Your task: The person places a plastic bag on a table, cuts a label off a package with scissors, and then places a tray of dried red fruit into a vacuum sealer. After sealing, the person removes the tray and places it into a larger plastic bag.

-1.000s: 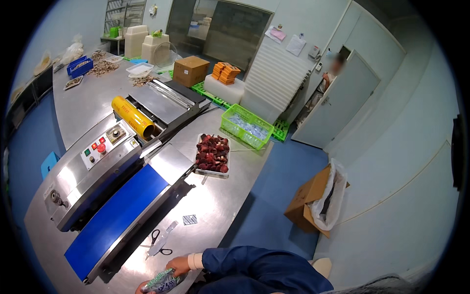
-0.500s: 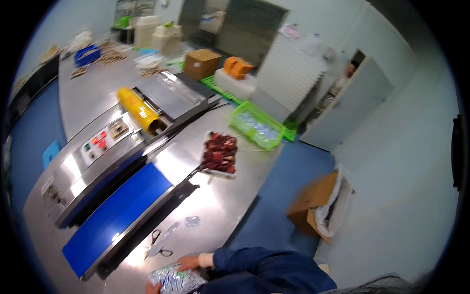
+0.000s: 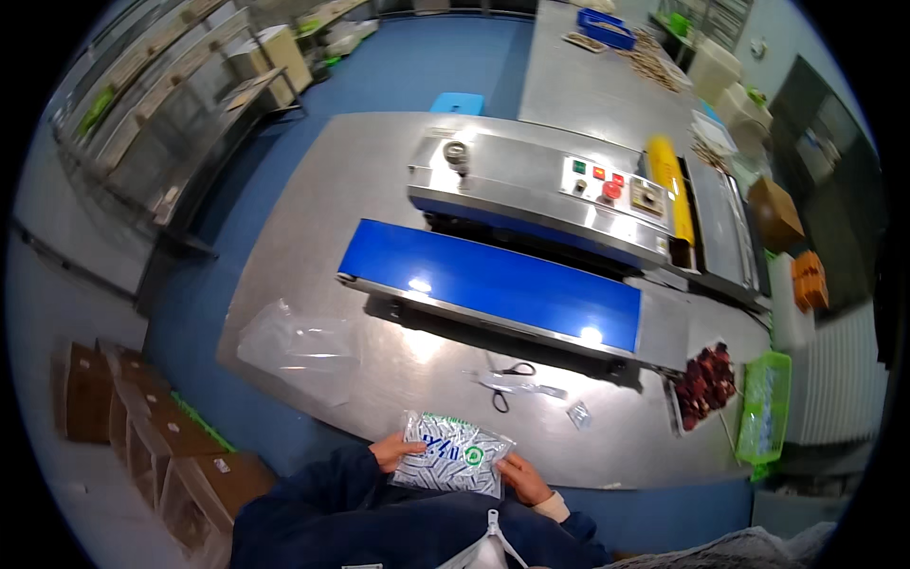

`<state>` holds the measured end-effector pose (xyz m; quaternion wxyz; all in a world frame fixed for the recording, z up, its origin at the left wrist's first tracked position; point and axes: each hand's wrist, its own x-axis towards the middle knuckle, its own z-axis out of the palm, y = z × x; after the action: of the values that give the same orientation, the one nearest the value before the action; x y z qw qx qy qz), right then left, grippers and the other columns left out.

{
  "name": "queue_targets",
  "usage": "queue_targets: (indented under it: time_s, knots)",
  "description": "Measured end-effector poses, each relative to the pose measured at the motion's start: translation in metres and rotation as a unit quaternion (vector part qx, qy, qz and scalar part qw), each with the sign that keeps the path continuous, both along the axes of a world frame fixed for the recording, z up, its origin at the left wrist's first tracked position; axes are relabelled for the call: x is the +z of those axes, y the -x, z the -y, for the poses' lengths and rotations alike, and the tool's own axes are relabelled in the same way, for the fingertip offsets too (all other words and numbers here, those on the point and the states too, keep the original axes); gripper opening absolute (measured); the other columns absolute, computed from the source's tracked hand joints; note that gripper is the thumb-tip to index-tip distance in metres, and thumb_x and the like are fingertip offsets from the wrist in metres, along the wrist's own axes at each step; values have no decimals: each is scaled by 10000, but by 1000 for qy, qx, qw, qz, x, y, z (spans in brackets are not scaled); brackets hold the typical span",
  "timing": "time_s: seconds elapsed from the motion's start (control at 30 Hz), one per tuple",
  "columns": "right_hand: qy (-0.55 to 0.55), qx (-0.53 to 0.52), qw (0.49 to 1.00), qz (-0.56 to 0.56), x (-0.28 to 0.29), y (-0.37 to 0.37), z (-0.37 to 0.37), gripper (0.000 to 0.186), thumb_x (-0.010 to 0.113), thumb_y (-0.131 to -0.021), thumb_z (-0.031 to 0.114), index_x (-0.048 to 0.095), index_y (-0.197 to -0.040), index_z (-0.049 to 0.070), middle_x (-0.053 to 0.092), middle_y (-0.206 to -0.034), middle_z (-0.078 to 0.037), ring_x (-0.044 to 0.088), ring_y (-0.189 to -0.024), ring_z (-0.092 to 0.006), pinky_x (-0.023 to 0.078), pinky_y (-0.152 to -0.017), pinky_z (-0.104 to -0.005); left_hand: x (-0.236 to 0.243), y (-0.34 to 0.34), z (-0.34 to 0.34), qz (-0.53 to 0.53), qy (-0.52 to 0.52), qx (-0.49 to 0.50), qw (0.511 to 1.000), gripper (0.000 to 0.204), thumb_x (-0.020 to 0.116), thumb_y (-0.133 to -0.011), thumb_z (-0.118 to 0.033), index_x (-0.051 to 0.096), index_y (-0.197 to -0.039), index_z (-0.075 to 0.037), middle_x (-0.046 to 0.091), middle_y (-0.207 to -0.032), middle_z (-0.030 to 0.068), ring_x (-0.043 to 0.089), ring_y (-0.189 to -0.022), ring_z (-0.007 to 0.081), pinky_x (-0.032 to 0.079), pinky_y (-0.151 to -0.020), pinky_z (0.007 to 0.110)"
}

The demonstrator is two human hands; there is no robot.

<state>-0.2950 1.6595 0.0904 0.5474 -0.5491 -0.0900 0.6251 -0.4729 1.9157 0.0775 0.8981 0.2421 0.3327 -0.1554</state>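
Observation:
A clear plastic bag packed with small white-and-blue sachets (image 3: 453, 463) lies flat in front of my body at the table's near edge. My left hand (image 3: 390, 453) grips its left side, and my right hand (image 3: 523, 477) has hold of the right edge. Beyond the bag, black-handled scissors (image 3: 500, 398) rest on the steel table (image 3: 417, 370), with a clear plastic strip (image 3: 540, 387) across them. One loose sachet (image 3: 579, 414) sits to their right. Over on the left is a transparent plastic sheet or bag (image 3: 299, 346), spread on the metal.
A band sealing machine (image 3: 540, 190) with a blue conveyor belt (image 3: 493, 284) spans the table's middle. At right stand a white tray of dark red pieces (image 3: 703, 384) and a green basket (image 3: 764, 408). Cardboard boxes (image 3: 223, 484) sit on the floor at left.
My view has swung left, so the machine now lies straight across and the left side of the room shows. Both hands still hold the bag, its printed face now visible.

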Motion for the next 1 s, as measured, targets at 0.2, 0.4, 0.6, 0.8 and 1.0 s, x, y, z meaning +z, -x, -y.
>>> queue_targets:
  time_s: [0.2, 0.4, 0.6, 0.8, 1.0]
  knots:
    - [-63, -63, 996, -15, 35, -21, -30, 368, 478, -923, 212, 468, -1215, -13, 558, -1149, -127, 572, -945, -196, 466, -809, -303, 41, 79, -147, 38, -34, 194, 980, 374, 577, -852, -156, 465, -1185, -29, 558, -1114, 115, 556, -1008, 268, 457, -874, 450]
    - [23, -180, 982, 57, 35, -34, -31, 271, 521, -897, 168, 544, -1115, 7, 607, -1048, -89, 575, -893, -150, 468, -771, -269, 42, 103, -365, -4, -156, 449, 880, 513, 489, -900, -331, 396, -1297, -19, 435, -1311, 108, 416, -1197, 241, 286, -1045, 368]
    - [134, -239, 937, 215, -8, -43, -37, 212, 563, -849, 93, 583, -1048, 22, 616, -973, -55, 585, -808, -135, 476, -707, -250, -76, 89, -478, 21, -502, 317, 804, 472, 488, -902, -346, 465, -1249, -26, 507, -1242, 107, 496, -1116, 250, 385, -976, 377]
    - [219, -77, 745, 625, -32, -72, -78, 350, 572, -722, 51, 555, -1071, 52, 492, -1151, -158, 523, -1004, -340, 477, -789, -387, -134, 39, -510, -309, -312, 238, 866, 695, 540, -775, -564, 475, -1250, -61, 527, -1190, 117, 544, -984, 252, 423, -813, 366]
    - [315, 60, 661, 679, -47, -99, -117, 200, 577, -693, 87, 589, -891, 66, 532, -994, -122, 551, -922, -308, 493, -747, -391, -140, 80, -536, -349, -398, 217, 820, 686, 602, -719, -522, 501, -1173, -17, 562, -1027, 176, 598, -689, 278, 441, -468, 406]
